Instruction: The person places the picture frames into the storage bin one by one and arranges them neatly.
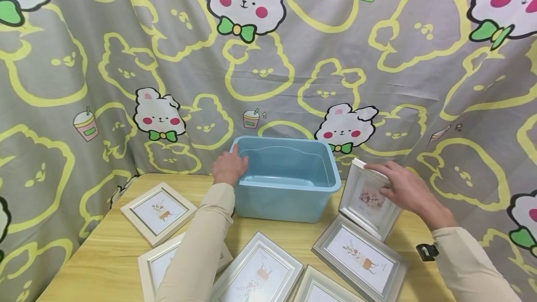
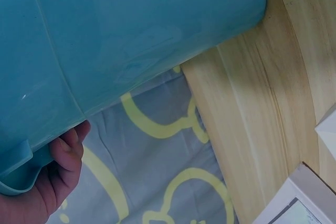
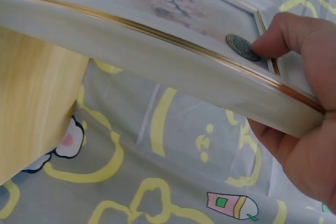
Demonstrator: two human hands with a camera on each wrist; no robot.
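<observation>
A light blue plastic tub [image 1: 278, 204] stands at the back of the table. My left hand [image 1: 230, 168] grips the rim at its left end, and in the left wrist view the curled fingers [image 2: 68, 156] hook under that rim. Right of the tub, my right hand [image 1: 409, 190] holds a white picture frame [image 1: 371, 202] by its top right part, tilted up on edge. The right wrist view shows the thumb on the front, touching a dark oval disc [image 3: 241, 47], with other fingers behind the frame. Below it lies a silver-edged picture frame [image 1: 362, 260].
On the wooden table [image 1: 105, 246] lie several more picture frames: a cream one [image 1: 158, 213] at left, one partly under my left sleeve [image 1: 153, 264], a silver one [image 1: 260, 274] at front and another [image 1: 323, 288] cut off below. A patterned curtain [image 1: 268, 73] hangs behind.
</observation>
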